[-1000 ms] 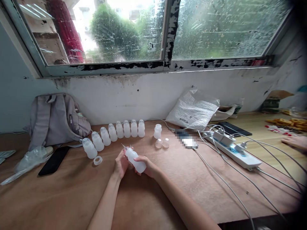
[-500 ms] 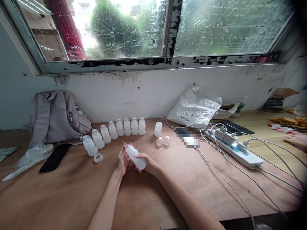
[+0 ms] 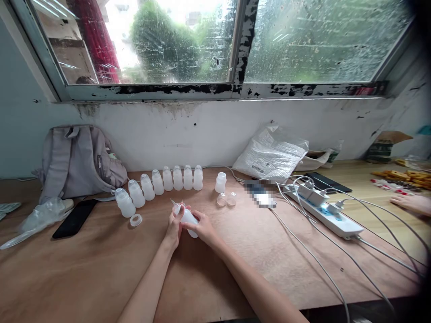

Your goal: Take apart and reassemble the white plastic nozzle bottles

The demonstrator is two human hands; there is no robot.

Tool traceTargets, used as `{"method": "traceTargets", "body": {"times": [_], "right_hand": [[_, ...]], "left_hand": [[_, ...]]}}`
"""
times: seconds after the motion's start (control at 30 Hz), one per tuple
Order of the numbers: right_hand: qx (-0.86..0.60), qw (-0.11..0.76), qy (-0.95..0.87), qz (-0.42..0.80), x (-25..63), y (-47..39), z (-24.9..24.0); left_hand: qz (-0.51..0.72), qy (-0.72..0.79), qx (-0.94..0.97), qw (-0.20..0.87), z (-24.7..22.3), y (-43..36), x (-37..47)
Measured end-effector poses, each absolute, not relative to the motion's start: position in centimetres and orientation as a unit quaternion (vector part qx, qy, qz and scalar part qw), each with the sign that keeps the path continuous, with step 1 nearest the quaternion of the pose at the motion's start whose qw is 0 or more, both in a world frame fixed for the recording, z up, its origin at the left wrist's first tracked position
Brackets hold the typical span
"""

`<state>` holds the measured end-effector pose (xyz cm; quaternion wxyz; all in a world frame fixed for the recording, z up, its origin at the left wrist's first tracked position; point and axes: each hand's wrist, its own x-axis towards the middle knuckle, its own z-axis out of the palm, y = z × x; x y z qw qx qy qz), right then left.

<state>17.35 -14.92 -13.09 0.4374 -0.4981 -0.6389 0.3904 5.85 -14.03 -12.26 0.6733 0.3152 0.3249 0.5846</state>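
Between my hands, a frosted white bottle (image 3: pixel 189 217) is tilted with its top toward the upper left. My left hand (image 3: pixel 174 225) is closed around its top end, where thin strands stick out. Fingers of my right hand (image 3: pixel 203 228) wrap the bottle's body from the right. Beyond them stands a curved row of several capped bottles (image 3: pixel 157 181). A white ring (image 3: pixel 136 220) lies beside the nearest of these. To the right is an uncapped bottle (image 3: pixel 221 182), with two clear caps (image 3: pixel 231 199) in front of it.
A grey backpack (image 3: pixel 76 161), plastic bag (image 3: pixel 43 217) and black phone (image 3: pixel 74 218) lie left. Toward the right are a silvery bag (image 3: pixel 271 152), a power strip (image 3: pixel 340 224) with trailing cables and a dark tablet (image 3: pixel 328 182). Another person's hand (image 3: pixel 412 202) rests at the far right.
My left hand has moved further over the bottle's top, and my right hand has shifted slightly up and left on its body. The whole view has shifted a little.
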Motion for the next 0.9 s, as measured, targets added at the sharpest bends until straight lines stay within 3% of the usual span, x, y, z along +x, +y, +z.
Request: {"method": "traceTargets", "body": {"times": [0.13, 0.23, 0.53, 0.9], "right_hand": [[-0.498, 0.422, -0.739, 0.165, 16.7, -15.9, -13.2], [-0.501, 0.409, -0.752, 0.125, 16.2, -16.4, -12.9], [-0.448, 0.405, -0.664, 0.442, 16.3, -16.8, -11.2], [-0.311, 0.338, -0.503, 0.732, 16.7, -16.5, -11.3]], "left_hand": [[0.590, 0.341, 0.259, 0.684, -11.8, -14.5, 5.9], [0.604, 0.337, 0.247, 0.679, -11.6, -14.5, 5.5], [0.584, 0.249, 0.264, 0.726, -11.8, -14.8, 4.8], [0.572, 0.293, 0.301, 0.705, -11.6, -15.0, 4.6]]}}
